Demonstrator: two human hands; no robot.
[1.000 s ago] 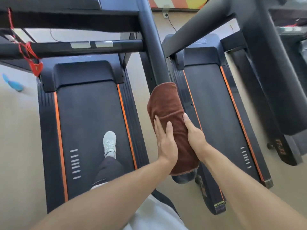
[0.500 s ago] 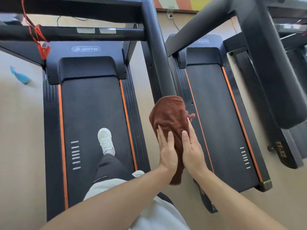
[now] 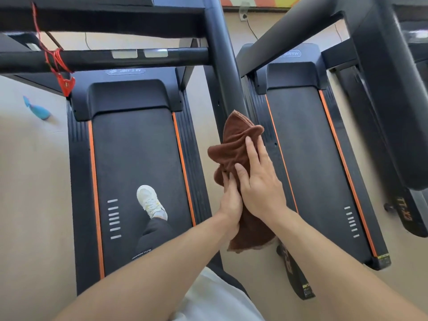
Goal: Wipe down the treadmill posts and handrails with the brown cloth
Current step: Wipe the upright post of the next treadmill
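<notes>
Brown and soft, the cloth [image 3: 238, 156] is bunched around the dark treadmill post [image 3: 225, 72], its long axis following the post, with one hemmed corner pointing up and away and the lower end hanging loose. The right hand [image 3: 259, 181] lies over the cloth with fingers nearly straight, pressing it. The left hand [image 3: 231, 202], just beside and partly under, holds the cloth's folds.

view: 1 head camera | faces: forward, steeply down | near: hands [image 3: 245, 195] | below: treadmill belt [image 3: 139, 163], floor [image 3: 30, 181]
</notes>
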